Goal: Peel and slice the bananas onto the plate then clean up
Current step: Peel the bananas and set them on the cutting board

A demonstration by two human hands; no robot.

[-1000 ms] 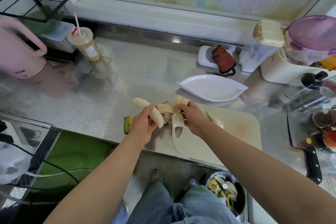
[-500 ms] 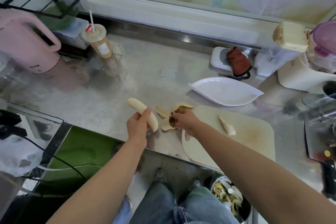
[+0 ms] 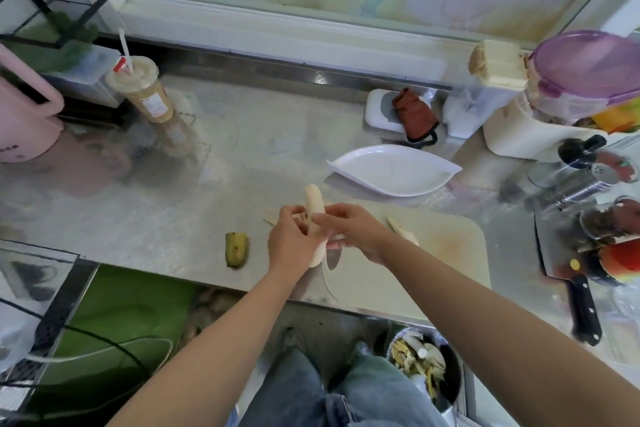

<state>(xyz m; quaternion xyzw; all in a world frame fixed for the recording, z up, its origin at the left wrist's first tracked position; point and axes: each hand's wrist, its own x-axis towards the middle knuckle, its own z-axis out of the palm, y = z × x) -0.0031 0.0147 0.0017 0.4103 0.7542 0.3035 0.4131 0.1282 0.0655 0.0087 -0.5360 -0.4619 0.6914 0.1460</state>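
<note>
Steel counter [image 3: 242, 163], with a pale cutting board [image 3: 436, 253] at its near edge. Both hands hold the peeled banana [image 3: 314, 206] over the board's left end, tip pointing to 12 o'clock. The left hand [image 3: 289, 244] has its fingers curled round the lower half, probably so the bare fruit is supported along its length and doesn't snap. The right hand [image 3: 351, 229] meets it from 3 o'clock, thumb and fingertips pinching the banana's middle. That looks like picking off strings or taking it over to lay it down; can't tell which.

A second peeled piece [image 3: 403, 234] lies on the board at 3 o'clock of the right hand, partly hidden by the wrist, likely parked for slicing. The white leaf-shaped plate [image 3: 391, 172] sits at 1 o'clock from the hands, just beyond the board and close enough for a short transfer. No slices are on it, so the step is judged late peeling, with cutting not begun.

Peel strips [image 3: 269, 217] show on the counter at 10 o'clock of the left hand. A yellow-green peel stub [image 3: 237, 249] lies apart at 9 o'clock. The cleaver [image 3: 562, 253] is well apart at 3 o'clock, handle toward the person, and will need a reach. The bin [image 3: 424, 362] stands at 5 o'clock below the counter edge with scraps inside, handy for cleanup.
</note>
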